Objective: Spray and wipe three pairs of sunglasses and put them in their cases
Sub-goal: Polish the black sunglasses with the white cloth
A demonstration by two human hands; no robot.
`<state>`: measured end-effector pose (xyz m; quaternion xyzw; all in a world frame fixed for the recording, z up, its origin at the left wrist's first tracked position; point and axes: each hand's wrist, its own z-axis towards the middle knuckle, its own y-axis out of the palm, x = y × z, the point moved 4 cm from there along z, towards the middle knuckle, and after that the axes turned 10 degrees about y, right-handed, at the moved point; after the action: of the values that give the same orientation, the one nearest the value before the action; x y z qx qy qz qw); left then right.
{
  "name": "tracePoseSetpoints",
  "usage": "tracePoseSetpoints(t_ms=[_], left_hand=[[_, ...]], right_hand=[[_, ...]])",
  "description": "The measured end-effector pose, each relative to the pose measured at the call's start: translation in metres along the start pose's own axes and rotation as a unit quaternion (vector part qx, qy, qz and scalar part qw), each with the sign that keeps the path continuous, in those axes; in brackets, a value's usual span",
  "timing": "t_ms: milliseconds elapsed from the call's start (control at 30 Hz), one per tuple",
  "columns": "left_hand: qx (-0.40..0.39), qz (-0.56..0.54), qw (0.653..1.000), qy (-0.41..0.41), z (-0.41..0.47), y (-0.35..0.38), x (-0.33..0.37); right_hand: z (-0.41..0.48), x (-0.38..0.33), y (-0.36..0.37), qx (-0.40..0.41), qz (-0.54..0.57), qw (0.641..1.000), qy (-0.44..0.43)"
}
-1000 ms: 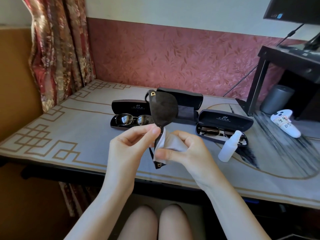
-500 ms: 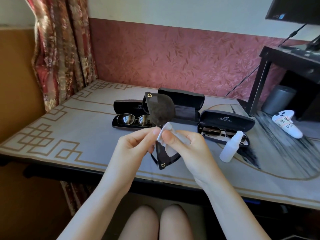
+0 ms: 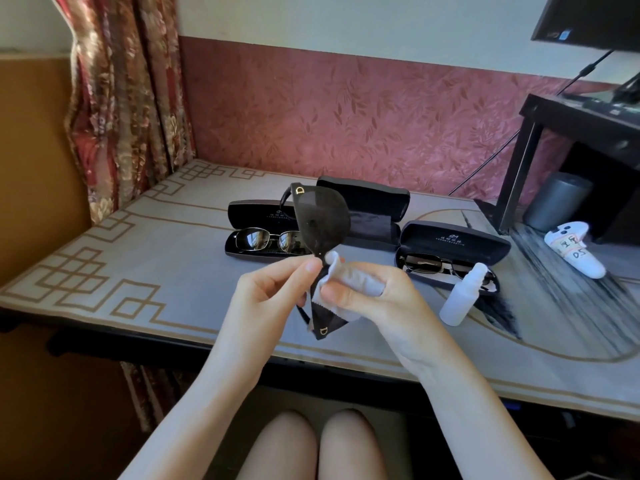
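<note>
I hold large black sunglasses [image 3: 323, 221] upright above the table's front edge, one lens up, one down. My left hand [image 3: 273, 292] pinches them at the bridge. My right hand [image 3: 367, 296] presses a white cloth [image 3: 349, 280] against the lower lens, which is mostly hidden. Behind them an open black case [image 3: 372, 206] stands empty. An open case at the left [image 3: 254, 216] holds metal-framed sunglasses [image 3: 266, 239]. Another open case at the right [image 3: 453, 242] holds a dark pair [image 3: 433, 265]. A white spray bottle [image 3: 462, 294] stands in front of it.
The patterned table [image 3: 156, 271] runs from a curtain [image 3: 124, 98] at the left to a black stand [image 3: 571, 140] at the right. A grey cylinder [image 3: 554, 200] and a white labelled controller [image 3: 573, 249] sit by the stand. My knees are below the table edge.
My right hand has slid the cloth along the lower lens, up towards the bridge and then slightly back. The sunglasses tilted a little in my left hand's pinch.
</note>
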<state>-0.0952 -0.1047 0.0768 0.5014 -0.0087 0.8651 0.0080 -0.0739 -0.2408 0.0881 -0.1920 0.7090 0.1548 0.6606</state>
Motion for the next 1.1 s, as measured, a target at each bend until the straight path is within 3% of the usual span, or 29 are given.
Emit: tracePoseSetpoints(t_ms=[167,467,867,1100], left_hand=[[-0.014,-0.003,1.0,0.006,-0.003,0.002,-0.002],[0.042,0.008,0.999,0.019,-0.005,0.003,0.0],[0.011,-0.01,1.0,0.015,-0.004,-0.001,0.001],[0.03,-0.002,0.999,0.026,-0.004,0.003,0.01]], right_hand=[[0.004,0.001,-0.005,0.059,-0.088,0.994,0.029],[-0.003,-0.013,-0.007,0.093,-0.161,0.983,0.012],[0.0,-0.01,0.008,0.132,-0.043,0.99,-0.006],[0.002,-0.008,0.01,0.169,-0.05,0.984,-0.019]])
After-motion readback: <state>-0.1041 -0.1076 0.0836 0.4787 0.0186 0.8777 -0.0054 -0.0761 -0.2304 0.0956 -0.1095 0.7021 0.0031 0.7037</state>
